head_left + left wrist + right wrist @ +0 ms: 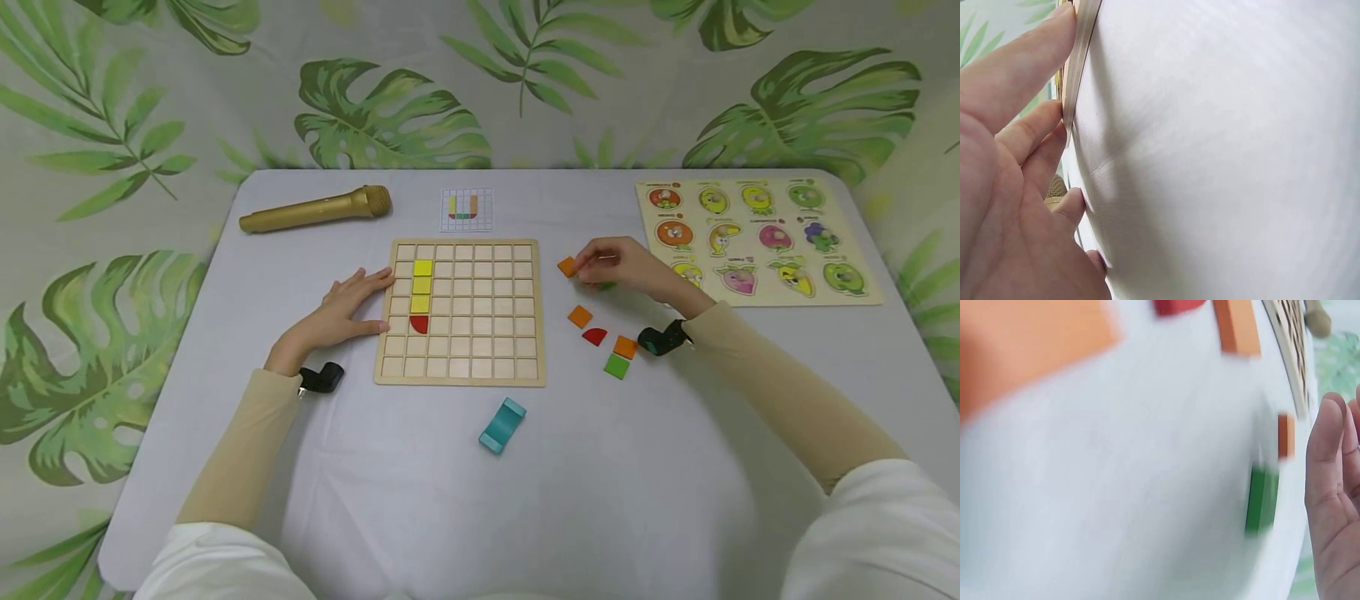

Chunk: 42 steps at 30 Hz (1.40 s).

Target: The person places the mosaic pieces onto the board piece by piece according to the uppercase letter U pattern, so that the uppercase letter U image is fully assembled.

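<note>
Left hand (341, 312): fingers spread, nothing held, tips and thumb against the grid board (480, 325) at its 9 o'clock edge. Board carries three yellow squares (422, 286) in a column, red quarter-round (420, 324) under them.

Right hand (618, 262) is at the board's 2 o'clock, fingers loosely bent, no tile visible in them. It partly hides an orange tile (564, 267) and most of a green tile (606, 287); can't tell from head view if it touches either. Right wrist view crops the fingers at 3 o'clock; nearest orange tile at 10 is blurred and cut off.

Fruit puzzle (757, 242), board's 2 o'clock: lower-left fruit half covered by the right hand, captions too small to read. Pattern card (467, 210) at 12: coloured U on a grid.
</note>
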Available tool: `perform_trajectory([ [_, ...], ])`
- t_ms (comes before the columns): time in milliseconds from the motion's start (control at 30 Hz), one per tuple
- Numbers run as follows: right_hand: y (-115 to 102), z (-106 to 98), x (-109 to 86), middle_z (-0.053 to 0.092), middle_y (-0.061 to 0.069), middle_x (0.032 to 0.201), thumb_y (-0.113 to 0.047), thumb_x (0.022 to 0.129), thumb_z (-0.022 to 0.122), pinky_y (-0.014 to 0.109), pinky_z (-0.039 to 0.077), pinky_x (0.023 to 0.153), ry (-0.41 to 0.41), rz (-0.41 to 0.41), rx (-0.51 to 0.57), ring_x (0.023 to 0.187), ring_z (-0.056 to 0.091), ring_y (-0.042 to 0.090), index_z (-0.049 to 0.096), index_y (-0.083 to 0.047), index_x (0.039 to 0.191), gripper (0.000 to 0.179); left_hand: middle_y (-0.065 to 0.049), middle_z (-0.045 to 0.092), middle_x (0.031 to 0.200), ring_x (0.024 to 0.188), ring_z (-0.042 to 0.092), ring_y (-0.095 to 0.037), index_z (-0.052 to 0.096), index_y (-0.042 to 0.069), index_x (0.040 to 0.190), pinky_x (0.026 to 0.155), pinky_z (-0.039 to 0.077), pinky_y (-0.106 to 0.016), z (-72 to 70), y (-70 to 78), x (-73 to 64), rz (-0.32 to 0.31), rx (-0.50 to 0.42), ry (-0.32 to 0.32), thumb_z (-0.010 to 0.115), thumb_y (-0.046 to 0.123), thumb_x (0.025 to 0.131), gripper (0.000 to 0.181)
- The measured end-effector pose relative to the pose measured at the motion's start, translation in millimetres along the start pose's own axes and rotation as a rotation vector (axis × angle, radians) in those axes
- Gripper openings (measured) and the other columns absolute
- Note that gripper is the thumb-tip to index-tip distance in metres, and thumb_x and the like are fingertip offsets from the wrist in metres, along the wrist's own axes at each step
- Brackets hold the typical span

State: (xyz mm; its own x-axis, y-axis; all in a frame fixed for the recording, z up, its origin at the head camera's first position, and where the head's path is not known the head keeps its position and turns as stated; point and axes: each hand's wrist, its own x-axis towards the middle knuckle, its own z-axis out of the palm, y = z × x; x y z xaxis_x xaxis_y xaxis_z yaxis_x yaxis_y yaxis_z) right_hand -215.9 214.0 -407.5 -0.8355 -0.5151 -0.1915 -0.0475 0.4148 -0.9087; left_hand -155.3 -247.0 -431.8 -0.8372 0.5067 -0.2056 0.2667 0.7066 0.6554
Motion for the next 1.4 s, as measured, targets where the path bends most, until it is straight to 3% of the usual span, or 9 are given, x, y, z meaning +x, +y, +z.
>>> perform_trajectory([
  [200, 9, -22, -21.1, 0.062, 0.014, 0.100, -0.016, 0.092, 0.066, 0.028, 0.053, 0.078, 0.056, 0.040, 0.005, 0.084, 0.062, 0.020, 0.061, 0.007, 0.110, 0.029, -0.006, 0.013, 0.159, 0.144, -0.006, -0.032, 0.027, 0.010, 0.151, 0.108, -0.010, -0.059, -0.4, 1.4, -0.7, 0.002, 0.003, 0.001, 0.068, 0.030, 0.090, 0.076],
  [367, 14, -29, -29.0, 0.062, 0.017, 0.101, -0.018, 0.093, 0.065, 0.027, 0.053, 0.078, 0.067, 0.055, 0.008, 0.085, 0.062, 0.023, 0.062, 0.004, 0.111, 0.029, -0.007, 0.013, 0.159, 0.144, -0.005, -0.033, 0.028, 0.009, 0.151, 0.108, -0.009, -0.060, -0.8, 2.7, -1.6, 0.006, 0.005, 0.003, 0.068, 0.030, 0.090, 0.076],
  [600, 18, -25, -28.4, 0.063, 0.021, 0.100, -0.001, 0.090, 0.064, 0.025, 0.053, 0.074, 0.058, -0.014, 0.016, 0.082, 0.061, 0.018, 0.061, 0.009, 0.110, 0.022, -0.008, 0.014, 0.159, 0.144, -0.005, -0.033, 0.028, 0.009, 0.151, 0.108, -0.010, -0.059, -0.5, 3.3, -1.4, 0.009, 0.007, 0.007, 0.068, 0.030, 0.090, 0.076],
  [833, 19, -21, -26.0, 0.064, 0.019, 0.103, 0.003, 0.088, 0.066, 0.018, 0.047, 0.076, 0.082, -0.051, -0.120, 0.088, 0.058, 0.017, 0.064, 0.005, 0.107, 0.020, -0.007, 0.013, 0.159, 0.144, -0.005, -0.033, 0.028, 0.008, 0.151, 0.108, -0.010, -0.059, -0.5, 5.3, -1.7, 0.000, -0.003, 0.005, 0.068, 0.029, 0.090, 0.076],
  [1067, 23, -16, -19.6, 0.063, 0.020, 0.108, 0.008, 0.084, 0.067, 0.017, 0.043, 0.075, 0.115, -0.038, -0.208, 0.096, 0.055, 0.030, 0.065, 0.004, 0.107, 0.023, -0.006, 0.013, 0.159, 0.144, -0.005, -0.032, 0.028, 0.009, 0.151, 0.108, -0.011, -0.058, -0.4, 4.0, -1.3, -0.003, -0.001, 0.005, 0.068, 0.030, 0.090, 0.077],
  [1400, 16, -11, -15.4, 0.063, 0.016, 0.108, 0.007, 0.084, 0.066, 0.028, 0.042, 0.082, 0.124, 0.008, -0.297, 0.098, 0.054, 0.029, 0.065, 0.001, 0.106, 0.023, -0.005, 0.013, 0.159, 0.144, -0.005, -0.032, 0.028, 0.010, 0.151, 0.108, -0.010, -0.059, 0.3, 2.5, -1.0, 0.000, 0.001, 0.009, 0.068, 0.031, 0.089, 0.077],
])
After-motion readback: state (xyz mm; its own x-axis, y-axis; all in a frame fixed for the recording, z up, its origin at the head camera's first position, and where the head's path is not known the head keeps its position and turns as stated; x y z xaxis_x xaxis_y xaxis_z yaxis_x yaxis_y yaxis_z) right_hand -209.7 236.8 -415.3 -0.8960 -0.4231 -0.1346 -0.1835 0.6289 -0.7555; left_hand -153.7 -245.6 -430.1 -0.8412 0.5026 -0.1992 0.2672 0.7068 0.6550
